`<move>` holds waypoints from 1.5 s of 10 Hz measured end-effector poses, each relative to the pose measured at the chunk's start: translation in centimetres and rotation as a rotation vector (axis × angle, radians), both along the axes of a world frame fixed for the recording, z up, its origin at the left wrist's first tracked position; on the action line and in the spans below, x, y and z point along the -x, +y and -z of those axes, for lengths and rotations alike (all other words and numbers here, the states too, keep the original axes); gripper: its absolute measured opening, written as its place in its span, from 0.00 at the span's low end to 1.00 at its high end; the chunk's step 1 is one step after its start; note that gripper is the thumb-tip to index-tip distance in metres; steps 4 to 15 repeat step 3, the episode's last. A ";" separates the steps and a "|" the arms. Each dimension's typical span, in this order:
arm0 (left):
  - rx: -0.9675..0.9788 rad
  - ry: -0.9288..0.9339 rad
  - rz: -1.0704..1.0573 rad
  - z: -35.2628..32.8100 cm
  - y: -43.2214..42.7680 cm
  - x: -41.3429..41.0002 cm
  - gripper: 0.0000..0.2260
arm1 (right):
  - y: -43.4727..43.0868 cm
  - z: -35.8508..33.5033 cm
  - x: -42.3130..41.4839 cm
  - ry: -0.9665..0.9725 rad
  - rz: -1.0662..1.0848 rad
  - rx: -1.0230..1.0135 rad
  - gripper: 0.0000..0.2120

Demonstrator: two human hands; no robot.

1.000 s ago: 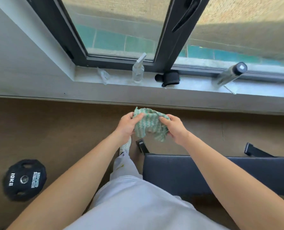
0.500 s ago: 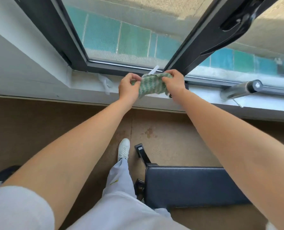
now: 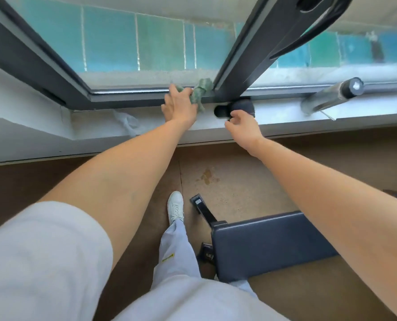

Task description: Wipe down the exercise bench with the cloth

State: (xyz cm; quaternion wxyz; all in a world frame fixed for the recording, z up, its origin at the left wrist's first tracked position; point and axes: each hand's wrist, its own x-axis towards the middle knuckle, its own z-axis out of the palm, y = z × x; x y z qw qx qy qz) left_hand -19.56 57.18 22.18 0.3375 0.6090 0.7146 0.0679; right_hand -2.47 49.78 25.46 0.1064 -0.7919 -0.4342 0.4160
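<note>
- Head view is showing both arms stretching forward over the pale window sill (image 3: 285, 122), well away from the dark blue padded exercise bench (image 3: 269, 242) that is sitting low on the brown floor (image 3: 234, 181) by the person's feet.
- Left hand (image 3: 180, 105) is clenching the crumpled green-and-white woven cloth (image 3: 199, 92), holding it up against the dark window frame (image 3: 236, 72) at the back of the sill.
- Right hand (image 3: 243, 127) is hovering with fingers loosely curled and nothing in it, just in front of a small black rounded object (image 3: 235, 108) resting on the sill; whether it is touching that object is hard to tell.
- A grey cylindrical bottle with a dark cap (image 3: 332, 96) is lying on its side further right along the sill.
- Judging the step: wiping is not yet under way, since the cloth is nowhere near the bench pad; this looks like preparation at the sill, though what the left hand is reaching for is hidden behind it.
- Judging the next move: it is calling for bringing the cloth down and back to the near end of the bench, flattening it under the palm, and making long overlapping strokes along the padding.
</note>
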 end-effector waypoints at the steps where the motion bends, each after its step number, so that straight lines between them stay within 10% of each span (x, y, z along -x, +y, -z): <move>1: -0.044 0.150 0.099 -0.5 0.2 0.4 0.11 | -5.1 0.2 -2.3 0.003 -0.025 0.102 0.21; 15: -0.134 0.292 0.171 -1.3 -1.4 0.2 0.17 | -13.8 0.3 -6.5 0.034 0.012 0.181 0.14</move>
